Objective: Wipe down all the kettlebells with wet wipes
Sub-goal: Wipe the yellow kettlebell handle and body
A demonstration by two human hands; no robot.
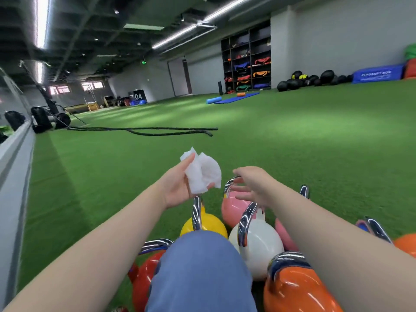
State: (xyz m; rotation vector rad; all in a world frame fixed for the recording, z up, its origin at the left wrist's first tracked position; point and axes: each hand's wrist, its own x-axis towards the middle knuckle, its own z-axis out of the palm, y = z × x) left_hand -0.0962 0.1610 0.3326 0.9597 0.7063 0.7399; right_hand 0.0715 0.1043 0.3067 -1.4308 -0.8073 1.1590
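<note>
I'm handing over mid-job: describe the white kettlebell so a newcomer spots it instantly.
Start at the cluster of kettlebells on the green turf in front of the person's blue-clad knee. The white kettlebell stands just right of that knee, behind the orange kettlebell and beside the yellow kettlebell. It is the only white-bodied one.

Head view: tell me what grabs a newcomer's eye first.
The white wipe held up in the left hand, mid-frame over green turf. Below it sit glossy kettlebells, yellow, pink, white and orange; the open right hand hovers over the pink one.
</note>
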